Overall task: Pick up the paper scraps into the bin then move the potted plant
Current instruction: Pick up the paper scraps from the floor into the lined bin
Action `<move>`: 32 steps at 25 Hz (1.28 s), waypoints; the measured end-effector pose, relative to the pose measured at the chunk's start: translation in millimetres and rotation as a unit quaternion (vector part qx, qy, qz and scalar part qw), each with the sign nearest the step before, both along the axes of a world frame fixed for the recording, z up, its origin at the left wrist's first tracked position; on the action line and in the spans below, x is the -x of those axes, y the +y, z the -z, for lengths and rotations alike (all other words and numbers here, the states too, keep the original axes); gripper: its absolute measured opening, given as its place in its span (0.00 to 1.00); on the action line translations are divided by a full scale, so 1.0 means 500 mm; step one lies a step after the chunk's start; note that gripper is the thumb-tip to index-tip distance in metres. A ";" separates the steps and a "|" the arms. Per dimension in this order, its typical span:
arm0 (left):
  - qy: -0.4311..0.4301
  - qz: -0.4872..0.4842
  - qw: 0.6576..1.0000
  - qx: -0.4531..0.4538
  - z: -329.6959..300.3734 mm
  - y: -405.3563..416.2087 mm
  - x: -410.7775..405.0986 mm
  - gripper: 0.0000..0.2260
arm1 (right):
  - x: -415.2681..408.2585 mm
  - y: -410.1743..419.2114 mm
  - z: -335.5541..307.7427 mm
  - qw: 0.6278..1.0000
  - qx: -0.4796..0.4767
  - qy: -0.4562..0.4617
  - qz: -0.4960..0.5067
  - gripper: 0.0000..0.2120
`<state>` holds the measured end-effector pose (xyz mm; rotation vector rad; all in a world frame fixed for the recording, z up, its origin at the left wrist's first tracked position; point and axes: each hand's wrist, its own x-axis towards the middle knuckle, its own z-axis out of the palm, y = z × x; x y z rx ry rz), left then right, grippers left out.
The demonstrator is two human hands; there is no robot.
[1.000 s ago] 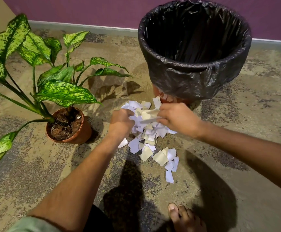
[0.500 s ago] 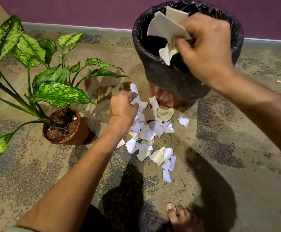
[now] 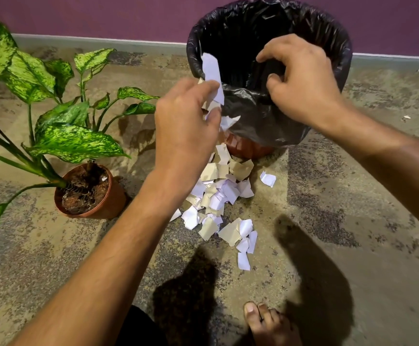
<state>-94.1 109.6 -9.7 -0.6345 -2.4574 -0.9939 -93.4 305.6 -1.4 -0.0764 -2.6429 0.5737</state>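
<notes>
Paper scraps: white and tan torn pieces, heaped on the floor at frame centre, running from the foot of the bin down toward the lower middle. One stray piece lies just right of the heap.

Held scraps: a small bunch, one long white strip standing up, pinched in the left hand beside the near left rim of the bin.

Left hand: centre of frame, fingers closed around the held scraps.

Right hand: upper right of centre, over the mouth of the bin, fingers curled and loosely apart, nothing visible in them.

Bin: top centre-right, lined with a black bag, red-brown base showing below the liner.

Potted plant: left side, brown pot with soil, mottled green leaves spreading to the upper left; well apart from the bin.

Bare foot: bottom edge, right of centre.

Floor: mottled tan and grey.
</notes>
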 end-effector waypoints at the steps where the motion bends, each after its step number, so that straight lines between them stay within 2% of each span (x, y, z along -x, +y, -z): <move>1: 0.013 0.000 1.000 -0.005 -0.010 0.003 0.003 0.15 | -0.001 -0.006 0.004 1.000 0.005 0.011 -0.009 0.18; 9: 0.093 -0.010 0.991 -0.091 -0.065 0.073 0.096 0.13 | -0.012 -0.025 -0.009 0.980 0.043 0.191 -0.046 0.16; 11: 0.094 0.006 0.994 -0.060 -0.062 0.101 0.125 0.13 | -0.017 -0.026 -0.013 0.971 0.041 0.230 -0.049 0.15; 15: 0.023 0.074 0.993 0.091 -0.035 0.127 0.143 0.18 | -0.042 -0.040 0.007 0.966 0.034 0.251 -0.059 0.13; 18: 0.040 0.113 0.987 0.104 -0.016 0.091 0.104 0.17 | -0.069 -0.052 0.036 0.968 0.044 0.232 -0.090 0.10; 21: 0.110 0.132 0.985 0.015 0.025 0.028 0.040 0.14 | -0.107 -0.071 0.098 0.978 0.066 0.156 -0.121 0.08; 23: 0.123 0.116 0.986 0.009 0.089 -0.025 0.003 0.12 | -0.134 -0.087 0.164 0.986 0.050 0.045 -0.150 0.11; 24: 0.086 0.111 0.990 0.021 0.126 -0.049 -0.009 0.11 | -0.146 -0.091 0.201 0.984 0.022 -0.047 -0.172 0.13; 25: 0.015 0.105 0.994 0.043 0.164 -0.070 -0.016 0.11 | -0.156 -0.093 0.239 0.967 -0.032 -0.161 -0.194 0.16; 27: -0.180 0.072 0.974 0.120 0.229 -0.105 -0.014 0.10 | -0.181 -0.094 0.308 0.885 -0.154 -0.367 -0.240 0.31; 28: -0.252 0.056 0.950 0.175 0.256 -0.121 -0.010 0.10 | -0.194 -0.092 0.337 0.851 -0.181 -0.421 -0.256 0.39; 30: -0.318 0.047 0.907 0.273 0.310 -0.152 -0.009 0.16 | -0.220 -0.091 0.381 0.820 -0.191 -0.462 -0.278 0.50; 32: -0.381 0.054 0.862 0.331 0.365 -0.177 -0.018 0.30 | -0.245 -0.098 0.414 0.801 -0.204 -0.468 -0.313 0.53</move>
